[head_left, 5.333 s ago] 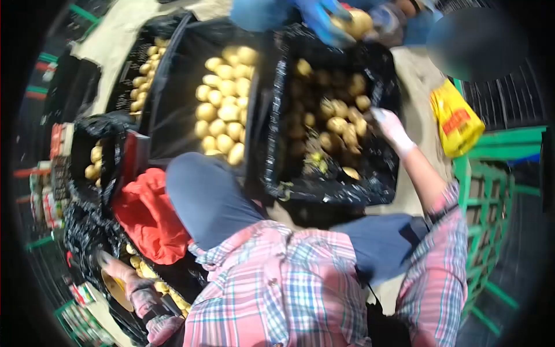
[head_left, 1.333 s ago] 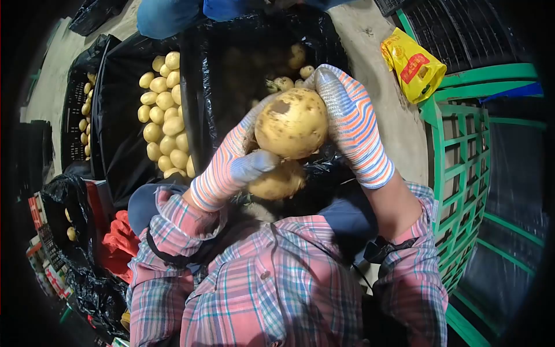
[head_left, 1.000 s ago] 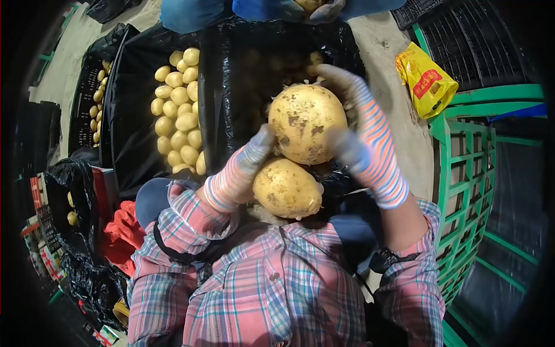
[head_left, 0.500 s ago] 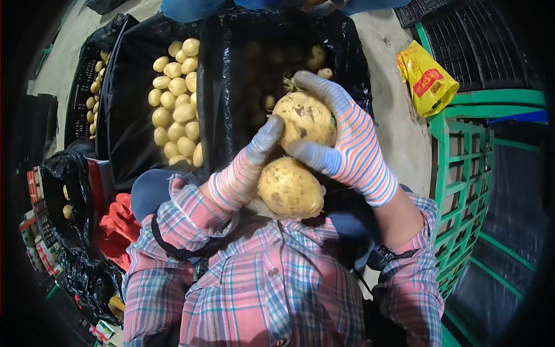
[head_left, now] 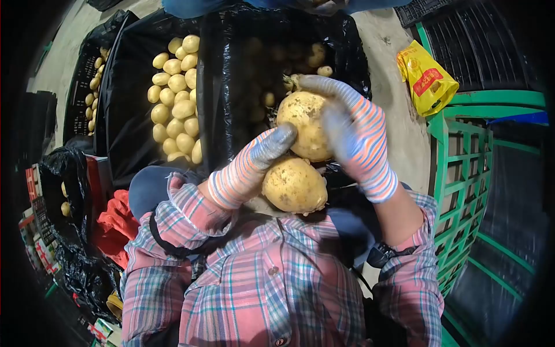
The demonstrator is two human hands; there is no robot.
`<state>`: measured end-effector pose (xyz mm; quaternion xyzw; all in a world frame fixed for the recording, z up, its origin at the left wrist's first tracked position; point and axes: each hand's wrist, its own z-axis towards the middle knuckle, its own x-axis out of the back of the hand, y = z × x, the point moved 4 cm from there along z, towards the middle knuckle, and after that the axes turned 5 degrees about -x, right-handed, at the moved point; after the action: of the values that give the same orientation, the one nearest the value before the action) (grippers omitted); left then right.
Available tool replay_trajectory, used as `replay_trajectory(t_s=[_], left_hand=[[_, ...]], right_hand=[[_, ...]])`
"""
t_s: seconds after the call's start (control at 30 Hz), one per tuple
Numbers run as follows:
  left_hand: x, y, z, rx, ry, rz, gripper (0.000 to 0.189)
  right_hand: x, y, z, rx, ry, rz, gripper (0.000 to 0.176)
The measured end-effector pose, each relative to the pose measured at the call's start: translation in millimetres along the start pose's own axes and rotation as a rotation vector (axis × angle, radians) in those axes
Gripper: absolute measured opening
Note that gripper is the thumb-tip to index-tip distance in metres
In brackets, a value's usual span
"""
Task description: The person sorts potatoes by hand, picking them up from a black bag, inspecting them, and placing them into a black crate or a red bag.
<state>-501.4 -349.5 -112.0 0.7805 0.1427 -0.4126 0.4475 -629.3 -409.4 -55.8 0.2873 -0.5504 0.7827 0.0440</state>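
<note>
Two large yellowish potatoes are in front of my body, one above the other. My right hand (head_left: pixel 355 136), in a striped glove with grey fingertips, wraps round the upper potato (head_left: pixel 304 125), which has brown dirt patches. The thumb of my left hand (head_left: pixel 251 165), gloved alike, presses on that potato's left side. Against my left hand's lower side rests the lower potato (head_left: pixel 295 185); the left fingers beneath are hidden. Both potatoes are near the front of a black-lined crate (head_left: pixel 352 58) with more potatoes in shadow inside.
Left of it, another black-lined crate (head_left: pixel 130 98) holds several clean potatoes (head_left: pixel 184 109). A yellow bag (head_left: pixel 430 81) lies at the right near a green frame (head_left: pixel 462 95). A red cloth (head_left: pixel 115 225) is at the left. Part of another person in blue shows at the top.
The upper potato has turned and shows a cleaner face. My right thumb has moved up over its right side, blurred. The lower potato has shifted slightly right.
</note>
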Motion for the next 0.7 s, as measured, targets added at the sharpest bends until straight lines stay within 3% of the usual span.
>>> replay_trajectory(t_s=[0.17,0.23,0.3,0.33,0.37,0.43,0.47,0.5,0.57,0.63,0.7], left_hand=[[2,-1,-3,0.073,0.03,-0.031,0.086],[2,0,-1,0.041,0.073,-0.088,0.084],[4,1,2,-0.01,0.15,-0.206,0.081],[7,0,2,0.024,0.065,-0.259,0.078],[8,-1,2,0.025,0.068,-0.26,0.078],[9,-8,2,0.112,0.02,-0.139,0.077],[10,-13,2,0.151,-0.003,-0.105,0.076],[10,-12,4,0.15,-0.004,-0.106,0.076],[11,-7,8,0.028,0.091,-0.115,0.076],[12,-9,6,0.035,0.119,-0.212,0.077],[11,-14,3,0.157,-0.017,-0.411,0.08]], right_hand=[[0,31,3,-0.387,0.0,0.562,0.039],[0,28,3,-0.44,-0.056,0.544,0.045],[0,17,3,-0.115,-0.03,0.386,0.053],[-5,20,0,-0.047,-0.103,0.304,0.062],[-4,17,3,-0.027,-0.09,0.166,0.055],[-8,26,2,-0.281,-0.052,0.3,0.045],[-6,35,3,-0.282,0.001,0.273,0.039],[-3,40,7,-0.283,-0.123,0.281,0.042],[-7,57,2,-0.513,-0.125,0.406,0.04],[-6,66,4,-0.541,-0.107,0.408,0.039],[-2,77,7,-0.562,-0.089,0.401,0.038]])
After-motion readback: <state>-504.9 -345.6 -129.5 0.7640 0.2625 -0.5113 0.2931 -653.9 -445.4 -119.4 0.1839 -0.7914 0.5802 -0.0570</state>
